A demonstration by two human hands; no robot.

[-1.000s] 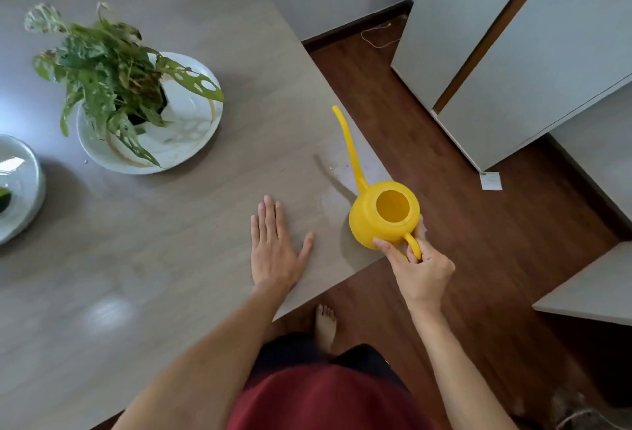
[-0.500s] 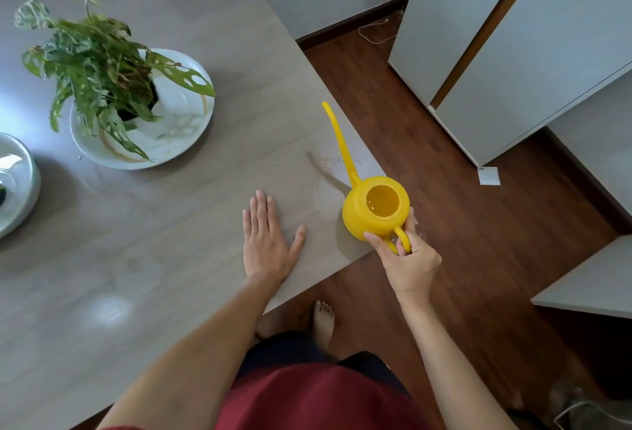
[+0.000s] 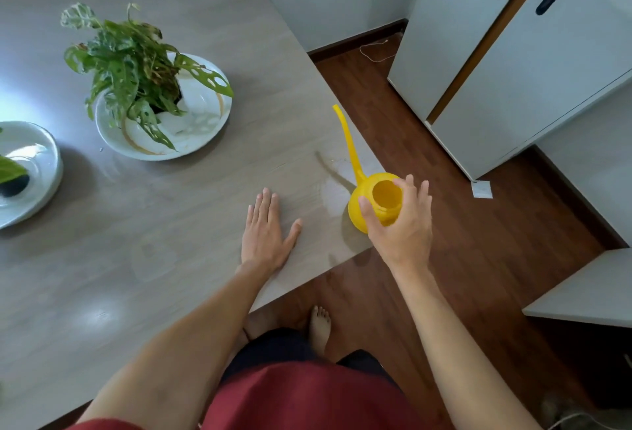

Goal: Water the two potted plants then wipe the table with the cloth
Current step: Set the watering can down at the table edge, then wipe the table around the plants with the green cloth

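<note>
Let go of the handle a moment ago — right hand (image 3: 402, 224) now hovering spread-fingered over the yellow watering can (image 3: 372, 205) standing at the table (image 3: 171, 258) corner, left hand (image 3: 265, 236) flat, empty — probably watering finished, cloth unseen.

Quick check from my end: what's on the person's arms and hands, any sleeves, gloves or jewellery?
Both forearms are bare to the frame's bottom edge: no sleeves visible. The left hand and right hand wear no gloves, rings or watch that I can see. Below them shows a red garment.
</note>
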